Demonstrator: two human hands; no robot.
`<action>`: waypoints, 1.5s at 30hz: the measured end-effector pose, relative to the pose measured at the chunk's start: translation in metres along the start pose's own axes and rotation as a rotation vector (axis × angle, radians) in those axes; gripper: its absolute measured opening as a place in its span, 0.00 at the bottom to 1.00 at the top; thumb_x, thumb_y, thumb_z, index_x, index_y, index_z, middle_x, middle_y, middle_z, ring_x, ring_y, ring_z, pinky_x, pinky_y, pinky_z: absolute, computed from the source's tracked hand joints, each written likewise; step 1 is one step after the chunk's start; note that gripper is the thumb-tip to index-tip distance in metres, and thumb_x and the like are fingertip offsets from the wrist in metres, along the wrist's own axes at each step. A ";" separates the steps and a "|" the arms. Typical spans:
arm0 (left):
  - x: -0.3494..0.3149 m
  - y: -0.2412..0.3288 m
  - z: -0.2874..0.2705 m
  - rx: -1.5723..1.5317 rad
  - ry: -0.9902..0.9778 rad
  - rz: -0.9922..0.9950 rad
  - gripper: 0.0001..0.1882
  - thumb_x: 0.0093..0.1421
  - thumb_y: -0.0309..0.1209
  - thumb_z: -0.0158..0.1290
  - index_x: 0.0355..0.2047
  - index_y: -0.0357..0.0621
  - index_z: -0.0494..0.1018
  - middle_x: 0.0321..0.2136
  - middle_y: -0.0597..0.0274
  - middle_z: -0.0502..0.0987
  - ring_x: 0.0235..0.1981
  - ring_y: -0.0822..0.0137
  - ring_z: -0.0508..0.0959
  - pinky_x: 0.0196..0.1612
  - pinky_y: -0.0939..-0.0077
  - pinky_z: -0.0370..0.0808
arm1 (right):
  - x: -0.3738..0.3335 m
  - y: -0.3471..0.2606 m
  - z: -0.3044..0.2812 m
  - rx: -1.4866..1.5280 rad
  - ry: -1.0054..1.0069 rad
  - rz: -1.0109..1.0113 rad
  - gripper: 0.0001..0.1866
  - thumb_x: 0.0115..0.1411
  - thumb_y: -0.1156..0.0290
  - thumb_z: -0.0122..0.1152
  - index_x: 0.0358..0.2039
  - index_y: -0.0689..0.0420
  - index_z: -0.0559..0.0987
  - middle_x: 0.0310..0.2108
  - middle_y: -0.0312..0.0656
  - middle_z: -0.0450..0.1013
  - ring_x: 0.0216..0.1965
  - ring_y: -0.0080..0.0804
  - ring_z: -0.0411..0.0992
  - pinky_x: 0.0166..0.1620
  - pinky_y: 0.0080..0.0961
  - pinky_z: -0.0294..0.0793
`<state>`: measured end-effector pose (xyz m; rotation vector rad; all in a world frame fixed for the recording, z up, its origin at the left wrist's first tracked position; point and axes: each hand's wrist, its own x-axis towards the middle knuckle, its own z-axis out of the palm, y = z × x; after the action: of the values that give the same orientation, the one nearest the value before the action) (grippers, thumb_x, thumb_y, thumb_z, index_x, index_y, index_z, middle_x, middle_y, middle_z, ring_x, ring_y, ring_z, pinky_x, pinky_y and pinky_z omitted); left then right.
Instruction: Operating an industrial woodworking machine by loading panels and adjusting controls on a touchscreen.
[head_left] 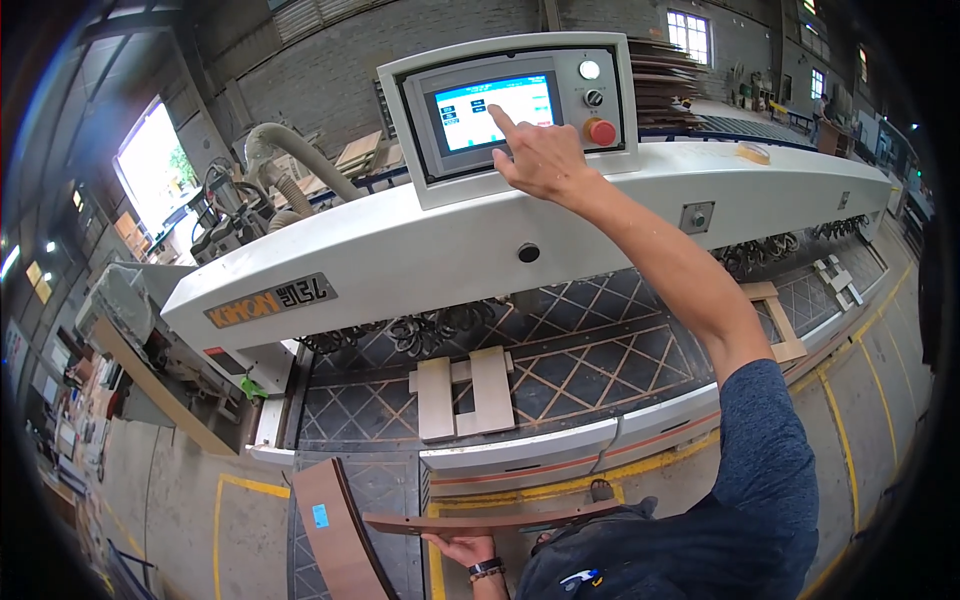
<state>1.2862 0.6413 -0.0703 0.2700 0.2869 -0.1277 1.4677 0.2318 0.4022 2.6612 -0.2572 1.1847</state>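
Beside the dark shirt, a brown board is being gripped crosswise by the left hand, left end over the right edge of the black table; the empty right hand is being pointed at the screen.

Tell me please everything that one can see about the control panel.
The control panel is a white-framed box, painted metal by its look, with a grey face. Its left part holds a lit blue and white screen; its right part has, from top to bottom, a round white button, a dark knob and a big red button. It stands at the white beam, looking slightly tilted in this view. The right hand covers part of it, one finger at the screen; whether it touches is unclear.
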 end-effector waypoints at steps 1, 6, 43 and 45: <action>0.000 0.001 -0.002 0.007 -0.006 -0.002 0.47 0.56 0.70 0.52 0.63 0.45 0.67 0.66 0.56 0.66 0.66 0.54 0.63 0.70 0.43 0.55 | 0.001 0.001 0.000 -0.003 0.003 0.006 0.35 0.62 0.56 0.54 0.68 0.48 0.60 0.30 0.46 0.79 0.28 0.45 0.79 0.30 0.43 0.77; 0.006 0.005 -0.014 -0.025 0.007 -0.005 0.48 0.56 0.71 0.52 0.63 0.46 0.66 0.66 0.56 0.65 0.66 0.53 0.63 0.70 0.42 0.54 | 0.006 0.000 -0.003 0.014 0.004 0.005 0.35 0.62 0.56 0.54 0.69 0.49 0.60 0.30 0.46 0.79 0.28 0.45 0.79 0.29 0.43 0.77; 0.006 0.005 -0.006 0.012 0.009 -0.004 0.47 0.56 0.72 0.50 0.63 0.48 0.67 0.63 0.58 0.68 0.63 0.55 0.65 0.68 0.45 0.57 | -0.015 -0.017 0.017 0.057 -0.028 -0.086 0.32 0.60 0.60 0.51 0.65 0.52 0.65 0.21 0.41 0.76 0.20 0.42 0.75 0.24 0.43 0.72; 0.006 0.006 -0.005 0.015 0.002 -0.014 0.47 0.56 0.71 0.51 0.63 0.48 0.67 0.63 0.58 0.68 0.63 0.55 0.65 0.68 0.45 0.57 | -0.013 -0.017 0.016 0.046 -0.031 -0.082 0.32 0.61 0.60 0.51 0.66 0.52 0.65 0.20 0.41 0.76 0.20 0.42 0.75 0.25 0.43 0.72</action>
<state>1.2914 0.6478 -0.0755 0.2827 0.2899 -0.1431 1.4751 0.2450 0.3798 2.7026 -0.1263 1.1391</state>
